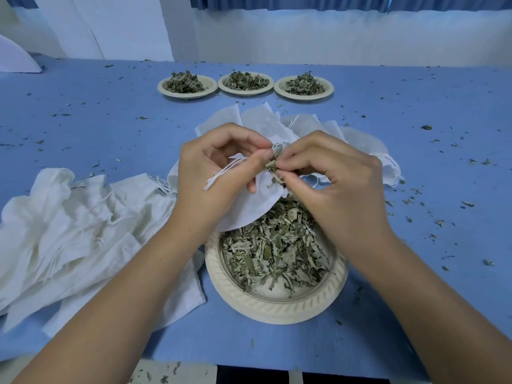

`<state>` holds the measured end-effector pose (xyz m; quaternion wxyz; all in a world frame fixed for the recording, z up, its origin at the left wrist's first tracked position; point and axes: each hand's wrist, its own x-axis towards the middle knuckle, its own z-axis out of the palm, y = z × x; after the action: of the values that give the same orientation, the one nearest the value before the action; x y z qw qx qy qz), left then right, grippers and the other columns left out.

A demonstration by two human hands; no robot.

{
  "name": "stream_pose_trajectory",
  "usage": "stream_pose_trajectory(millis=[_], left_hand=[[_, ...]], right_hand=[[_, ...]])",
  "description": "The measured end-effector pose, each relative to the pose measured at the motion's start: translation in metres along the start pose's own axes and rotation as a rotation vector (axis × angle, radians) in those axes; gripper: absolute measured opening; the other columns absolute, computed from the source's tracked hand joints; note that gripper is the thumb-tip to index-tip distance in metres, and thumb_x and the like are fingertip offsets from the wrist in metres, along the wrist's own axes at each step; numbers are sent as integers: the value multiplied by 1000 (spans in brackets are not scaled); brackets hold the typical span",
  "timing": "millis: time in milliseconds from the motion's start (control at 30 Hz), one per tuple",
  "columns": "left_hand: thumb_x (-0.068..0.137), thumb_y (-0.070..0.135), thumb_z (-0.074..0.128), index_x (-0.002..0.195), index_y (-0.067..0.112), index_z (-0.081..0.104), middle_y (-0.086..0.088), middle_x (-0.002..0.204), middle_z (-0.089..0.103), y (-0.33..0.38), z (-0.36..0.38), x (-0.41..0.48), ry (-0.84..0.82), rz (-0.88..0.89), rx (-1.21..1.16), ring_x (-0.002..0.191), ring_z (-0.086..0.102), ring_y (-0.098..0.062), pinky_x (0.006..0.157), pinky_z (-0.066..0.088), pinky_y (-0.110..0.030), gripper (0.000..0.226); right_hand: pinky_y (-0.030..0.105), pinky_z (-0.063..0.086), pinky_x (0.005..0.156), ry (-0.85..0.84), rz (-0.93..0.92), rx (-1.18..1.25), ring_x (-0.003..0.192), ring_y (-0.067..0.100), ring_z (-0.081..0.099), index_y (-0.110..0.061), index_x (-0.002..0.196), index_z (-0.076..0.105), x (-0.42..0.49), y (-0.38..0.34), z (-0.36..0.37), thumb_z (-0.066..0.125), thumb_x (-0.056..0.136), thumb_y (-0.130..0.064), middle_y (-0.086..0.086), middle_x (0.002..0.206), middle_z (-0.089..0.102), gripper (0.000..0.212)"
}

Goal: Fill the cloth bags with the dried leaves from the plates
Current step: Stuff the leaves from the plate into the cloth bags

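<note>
Blue cloth covered the table point(83, 106), littered with leaf crumbs. At centre frame the left hand point(219, 173) gripped a white cloth bag point(249, 209) by its mouth, while the right hand point(332, 184) pinched dried leaves point(273, 164) into the opening, above the near plate point(277, 306). Filling looked underway; the next move probably called for another pinch from that plate. Three full plates point(246, 92) sat at upper centre, empty bags point(69, 231) at left.

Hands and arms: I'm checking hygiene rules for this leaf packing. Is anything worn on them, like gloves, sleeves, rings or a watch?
Nothing shows. The left hand and right hand are ungloved, with no rings in view and no watch or band at either wrist. The left forearm and right forearm are bare to the frame's edge; no sleeve appears.
</note>
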<state>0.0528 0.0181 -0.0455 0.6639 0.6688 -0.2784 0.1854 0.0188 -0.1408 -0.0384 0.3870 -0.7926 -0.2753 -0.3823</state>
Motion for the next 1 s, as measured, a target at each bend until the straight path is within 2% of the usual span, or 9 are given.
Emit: stream_pose_trajectory(millis=[167, 333, 433, 500, 567, 667, 833, 900, 1000], left_hand=[[84, 3, 72, 84, 18, 68, 9, 74, 68, 1, 1, 0, 49, 3, -12, 43, 53, -7, 51, 44, -16, 15], [84, 4, 72, 83, 18, 68, 10, 74, 68, 2, -2, 2, 118, 23, 4, 44, 53, -6, 49, 45, -16, 15], [85, 6, 72, 85, 17, 68, 10, 74, 68, 3, -2, 1, 116, 48, 27, 46, 54, -7, 50, 45, -18, 12], [85, 5, 72, 86, 15, 68, 9, 73, 67, 3, -1, 0, 104, 75, 64, 47, 55, -8, 51, 45, -18, 11], [85, 3, 71, 88, 15, 67, 4, 74, 66, 3, 0, -1, 59, 104, 99, 49, 57, -11, 52, 47, -19, 12], [85, 2, 71, 89, 14, 67, -1, 76, 66, 4, 1, -2, 9, 118, 120, 54, 59, -10, 54, 48, -20, 13], [84, 5, 73, 85, 18, 68, 7, 74, 67, 4, 2, -2, 44, 69, 66, 47, 56, -9, 53, 46, -17, 14], [84, 5, 72, 85, 18, 68, 8, 74, 67, 3, 1, -1, 63, 50, 53, 46, 55, -8, 55, 46, -17, 14], [84, 4, 72, 85, 17, 68, 7, 72, 67, 2, 0, 2, 63, 24, 41, 45, 54, -7, 56, 46, -17, 14]], right_hand=[[29, 51, 65, -47, 13, 25, 72, 16, 64, 0, 79, 72, 2, 2, -4, 71, 80, 7, 8, 79, 68, 7], [34, 50, 62, -87, 5, -56, 69, 21, 63, 1, 76, 69, 2, 5, -4, 67, 77, 12, 10, 77, 66, 12], [34, 52, 63, -128, -78, -178, 67, 23, 64, 0, 79, 70, 0, 5, -2, 67, 79, 11, 10, 79, 68, 11], [27, 51, 67, -125, -156, -228, 70, 23, 65, 0, 82, 71, -1, 2, 0, 67, 80, 10, 11, 83, 68, 11], [22, 50, 70, -80, -147, -158, 75, 20, 65, 0, 85, 72, -2, -2, 2, 65, 82, 9, 10, 86, 69, 11], [25, 50, 68, -42, -102, -80, 74, 18, 65, 0, 83, 73, -1, -2, 2, 65, 81, 10, 9, 84, 70, 13], [32, 48, 68, -193, -133, -277, 73, 27, 65, 1, 78, 71, -3, 7, 5, 66, 73, 15, 13, 80, 68, 16], [30, 47, 69, -194, -135, -246, 74, 25, 65, 0, 80, 70, -3, 5, 4, 66, 76, 14, 11, 81, 68, 15], [29, 50, 71, -102, -57, -78, 79, 18, 63, -1, 89, 69, -1, -1, 1, 66, 81, 7, 8, 89, 66, 12]])
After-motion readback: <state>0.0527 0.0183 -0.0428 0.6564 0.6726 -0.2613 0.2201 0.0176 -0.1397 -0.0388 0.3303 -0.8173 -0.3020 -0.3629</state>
